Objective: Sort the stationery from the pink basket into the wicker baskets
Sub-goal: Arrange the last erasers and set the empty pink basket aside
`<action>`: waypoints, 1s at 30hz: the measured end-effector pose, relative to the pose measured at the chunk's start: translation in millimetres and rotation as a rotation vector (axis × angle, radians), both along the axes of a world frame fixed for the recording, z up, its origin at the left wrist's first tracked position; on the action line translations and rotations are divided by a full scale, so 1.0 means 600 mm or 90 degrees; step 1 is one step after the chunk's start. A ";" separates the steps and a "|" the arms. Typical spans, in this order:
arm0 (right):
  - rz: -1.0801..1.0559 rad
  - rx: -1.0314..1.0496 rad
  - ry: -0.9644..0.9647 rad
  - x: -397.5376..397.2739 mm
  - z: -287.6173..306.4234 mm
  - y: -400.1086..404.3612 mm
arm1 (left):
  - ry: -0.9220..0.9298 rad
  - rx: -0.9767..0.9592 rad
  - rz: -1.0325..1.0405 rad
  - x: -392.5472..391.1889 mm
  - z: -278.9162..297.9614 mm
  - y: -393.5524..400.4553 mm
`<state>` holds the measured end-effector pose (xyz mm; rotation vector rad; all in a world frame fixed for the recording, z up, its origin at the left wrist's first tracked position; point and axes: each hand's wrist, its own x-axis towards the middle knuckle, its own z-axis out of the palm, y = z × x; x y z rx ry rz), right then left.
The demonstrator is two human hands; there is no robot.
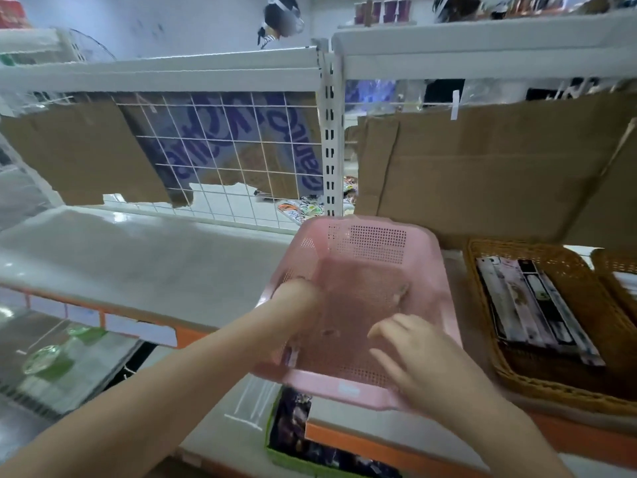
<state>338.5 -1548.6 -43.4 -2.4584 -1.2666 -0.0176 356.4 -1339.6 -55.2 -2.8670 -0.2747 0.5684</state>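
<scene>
Right hand: right hand [422, 360] is hovering at the lower centre of the frame, over the near rim of the pink basket [365, 257]; fingers are spread and loosely bent, gripping nothing; whether the palm is touching the rim I cannot tell.
Left hand: left hand [298, 298] is reaching down over the basket's left wall; fingers are curling round that wall, with fingertips showing through the mesh from underneath, so it seems to be holding the basket tilted.
Pink basket: it is sitting at the centre of the frame, on the front edge of the grey shelf [138, 257], its inside looking bare apart from a few small blurred marks that I cannot identify.
Wicker basket: wicker basket [517, 250] is lying at the right of the frame, just beside the pink one, holding flat packets [531, 301] laid side by side.
Second wicker basket: second wicker basket [617, 260] is only peeking in at the far right edge.
Progress: sorting is looking nearly or wholly finished, judging by the bare pink basket; at most a last check is remaining.
</scene>
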 end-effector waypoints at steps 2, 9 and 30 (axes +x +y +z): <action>-0.031 -0.008 0.014 -0.031 -0.005 -0.006 | 0.028 0.024 -0.034 0.003 -0.005 0.000; -0.236 0.050 -0.105 -0.103 -0.030 0.022 | 0.008 -0.039 -0.172 0.005 -0.032 0.016; -0.325 0.147 -0.218 -0.108 -0.064 0.032 | 0.170 -0.089 -0.407 -0.050 -0.019 0.022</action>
